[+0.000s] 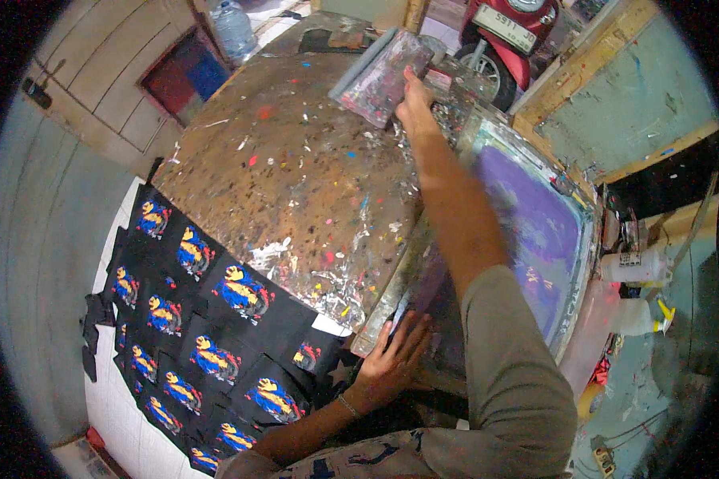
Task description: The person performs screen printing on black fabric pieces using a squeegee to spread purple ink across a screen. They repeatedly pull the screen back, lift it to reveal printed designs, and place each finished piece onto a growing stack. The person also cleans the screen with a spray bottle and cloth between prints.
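My right hand [415, 104] reaches to the far end of the bench and grips the right end of a wide, paint-smeared squeegee [382, 78] with a rounded grey edge. Its thumb lies along the squeegee; the other fingers are mostly hidden. My left hand [395, 355] is open with fingers spread, laid at the near left corner of a screen-printing frame [393, 307]. A small pale bluish patch shows by its fingertips. The frame's purple-smeared mesh [535, 227] lies under and to the right of my right forearm, which hides part of it.
The paint-spattered wooden board [295, 168] fills the middle. Black printed fabric pieces [216, 351] overlap at lower left. Bottles, one a spray bottle [639, 317], stand at right. A red motorbike [510, 36] and a large water bottle [232, 30] are at the back.
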Motion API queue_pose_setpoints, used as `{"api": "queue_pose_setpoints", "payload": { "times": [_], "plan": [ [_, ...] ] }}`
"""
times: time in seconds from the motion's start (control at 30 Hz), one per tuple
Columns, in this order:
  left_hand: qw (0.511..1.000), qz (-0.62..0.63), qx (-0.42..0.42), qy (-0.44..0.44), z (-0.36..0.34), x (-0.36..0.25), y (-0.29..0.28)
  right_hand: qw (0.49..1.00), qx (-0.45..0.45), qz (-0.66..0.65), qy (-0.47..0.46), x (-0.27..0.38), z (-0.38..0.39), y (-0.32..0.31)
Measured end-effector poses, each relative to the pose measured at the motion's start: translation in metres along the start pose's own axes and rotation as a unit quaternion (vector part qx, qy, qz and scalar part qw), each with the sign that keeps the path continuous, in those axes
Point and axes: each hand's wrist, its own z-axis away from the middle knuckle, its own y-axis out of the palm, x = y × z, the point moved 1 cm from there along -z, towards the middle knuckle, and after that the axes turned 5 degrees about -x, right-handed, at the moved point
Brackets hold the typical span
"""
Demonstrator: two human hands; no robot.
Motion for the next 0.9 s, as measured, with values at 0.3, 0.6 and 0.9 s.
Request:
{"api": "queue_pose_setpoints", "payload": {
  "times": [0.3,0.6,0.9],
  "plan": [
    [0.994,0.113,-0.009,0.011,-0.011,0.000,-0.005,0.999,0.025,-0.022,-0.008,0.073,-0.093,-0.039],
    [0.991,0.123,0.050,-0.013,-0.013,0.001,-0.015,0.940,0.085,0.327,-0.039,0.119,-0.098,-0.027],
    [0.986,0.150,0.059,-0.038,-0.008,-0.003,-0.002,0.821,0.150,0.531,-0.148,0.076,-0.121,0.000]
  ]
}}
